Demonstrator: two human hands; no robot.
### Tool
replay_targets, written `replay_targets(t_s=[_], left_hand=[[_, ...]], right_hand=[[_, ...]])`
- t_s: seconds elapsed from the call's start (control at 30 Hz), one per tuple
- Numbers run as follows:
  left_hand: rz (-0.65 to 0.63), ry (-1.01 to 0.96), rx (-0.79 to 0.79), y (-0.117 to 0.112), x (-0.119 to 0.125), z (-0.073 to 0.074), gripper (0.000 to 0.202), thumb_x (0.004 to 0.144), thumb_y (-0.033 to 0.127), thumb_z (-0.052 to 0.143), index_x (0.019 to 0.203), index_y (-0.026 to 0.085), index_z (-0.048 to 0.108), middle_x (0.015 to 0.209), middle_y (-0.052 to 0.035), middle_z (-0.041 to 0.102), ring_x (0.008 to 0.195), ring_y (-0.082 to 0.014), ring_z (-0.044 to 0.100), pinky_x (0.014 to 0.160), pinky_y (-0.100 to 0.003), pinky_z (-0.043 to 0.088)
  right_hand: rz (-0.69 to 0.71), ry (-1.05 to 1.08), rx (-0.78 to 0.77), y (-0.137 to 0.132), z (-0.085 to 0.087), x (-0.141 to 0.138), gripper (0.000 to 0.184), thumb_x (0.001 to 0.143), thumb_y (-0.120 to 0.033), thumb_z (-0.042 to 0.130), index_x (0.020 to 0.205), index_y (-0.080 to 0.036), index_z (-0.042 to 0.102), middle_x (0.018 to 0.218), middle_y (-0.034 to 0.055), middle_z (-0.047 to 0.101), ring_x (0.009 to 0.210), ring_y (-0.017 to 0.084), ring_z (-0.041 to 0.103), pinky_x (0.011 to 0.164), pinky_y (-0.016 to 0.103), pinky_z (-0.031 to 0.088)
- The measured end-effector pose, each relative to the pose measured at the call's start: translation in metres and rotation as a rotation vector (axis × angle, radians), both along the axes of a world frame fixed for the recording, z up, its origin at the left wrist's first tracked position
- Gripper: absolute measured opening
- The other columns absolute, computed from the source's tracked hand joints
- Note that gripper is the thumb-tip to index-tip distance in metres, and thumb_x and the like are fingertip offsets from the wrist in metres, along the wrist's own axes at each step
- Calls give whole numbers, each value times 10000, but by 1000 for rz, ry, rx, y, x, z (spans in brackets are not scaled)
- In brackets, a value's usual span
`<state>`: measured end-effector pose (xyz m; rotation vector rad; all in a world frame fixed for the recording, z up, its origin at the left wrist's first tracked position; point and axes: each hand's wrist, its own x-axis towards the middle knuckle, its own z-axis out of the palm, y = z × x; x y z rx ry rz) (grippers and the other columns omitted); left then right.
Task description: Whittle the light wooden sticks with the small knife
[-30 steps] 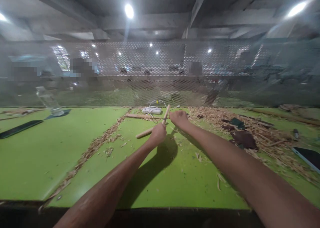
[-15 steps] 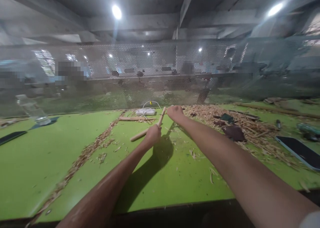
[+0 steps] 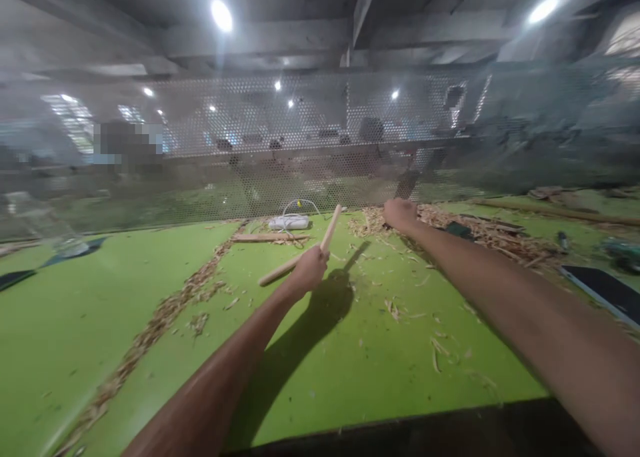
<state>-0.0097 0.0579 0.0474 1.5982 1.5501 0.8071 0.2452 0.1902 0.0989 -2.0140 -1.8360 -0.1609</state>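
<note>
My left hand is closed around a pale wooden stick that slants up and away over the green table. A second stick piece pokes out to the left of that fist, low over the table; I cannot tell whether the hand holds it too. My right hand is a closed fist farther right, at the edge of a heap of wood shavings. What it holds, if anything, is hidden.
A perforated mesh screen walls off the far table edge. By it lie a white device with a cable and another stick. A trail of shavings runs diagonally at left. A dark flat phone lies at right.
My right hand has moved right, away from the stick's tip to the shavings heap. The left hand kept hold of its stick. The view turned slightly right.
</note>
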Motion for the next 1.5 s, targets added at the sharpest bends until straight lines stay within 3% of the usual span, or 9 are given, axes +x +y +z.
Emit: replay_targets(t_s=[0.1, 0.17, 0.27, 0.4, 0.63, 0.9, 1.1, 1.33, 1.5], left_hand=[[-11, -73, -62, -3, 2, 0, 209, 1141, 278, 431, 973, 197, 526, 779, 32, 487, 621, -130, 443, 591, -263, 398], [7, -107, -58, -5, 3, -1, 222, 1151, 281, 410, 971, 201, 513, 769, 41, 475, 611, -120, 428, 573, -246, 380], [10, -189, -54, -6, 4, -3, 245, 1157, 271, 377, 946, 212, 488, 724, 58, 443, 572, -109, 392, 549, -227, 346], [-5, -272, -51, -6, 6, -3, 267, 1159, 276, 383, 903, 232, 445, 664, 85, 389, 513, -97, 327, 524, -218, 298], [55, -179, -4, 1, 4, -11, 315, 1153, 276, 407, 843, 231, 445, 705, 52, 440, 563, -113, 374, 552, -242, 306], [140, 75, 14, 6, 1, -5, 347, 1131, 235, 460, 785, 227, 467, 715, 4, 502, 613, -143, 433, 557, -280, 288], [127, 92, -35, 1, 2, -2, 342, 1125, 199, 459, 784, 226, 465, 749, -2, 511, 619, -143, 444, 559, -283, 313], [91, 52, 14, -2, 4, 0, 314, 1102, 176, 491, 793, 227, 482, 710, 2, 505, 605, -155, 454, 556, -289, 320], [95, 18, -10, -7, 6, 3, 339, 1108, 178, 487, 772, 223, 494, 684, 6, 501, 573, -149, 442, 544, -282, 315]], right_hand=[[61, -76, -23, -8, 0, -25, 266, 981, -47, 578, 1023, 64, 816, 1056, 344, 780, 1025, 292, 745, 785, 348, 431], [151, -119, -41, -21, -4, -50, 325, 1036, -134, 557, 1140, 14, 828, 1112, 306, 795, 1046, 286, 746, 808, 326, 454], [307, -186, -99, -47, -14, -86, 363, 1065, -212, 530, 1205, -113, 850, 1124, 214, 827, 1024, 265, 754, 854, 299, 492], [401, -269, -124, -71, -27, -108, 382, 1039, -189, 510, 1178, -78, 849, 1131, 257, 815, 1073, 320, 762, 923, 349, 527], [395, -370, -104, -60, -27, -105, 456, 1092, -181, 423, 1267, -111, 838, 1161, 261, 815, 1141, 371, 763, 967, 436, 557], [411, -400, -95, -46, -26, -113, 411, 1044, -41, 454, 1230, -1, 819, 1128, 280, 810, 1138, 351, 767, 954, 423, 564], [351, -419, -138, -29, -21, -112, 399, 1043, -78, 489, 1234, -35, 836, 1184, 275, 810, 1163, 350, 781, 953, 393, 593], [304, -448, -147, -15, -11, -100, 424, 1055, -74, 468, 1319, -5, 792, 1259, 308, 780, 1244, 348, 758, 1002, 379, 572], [298, -471, -169, -6, -3, -97, 373, 1076, -106, 531, 1359, -18, 758, 1286, 299, 769, 1275, 346, 734, 1031, 430, 573]])
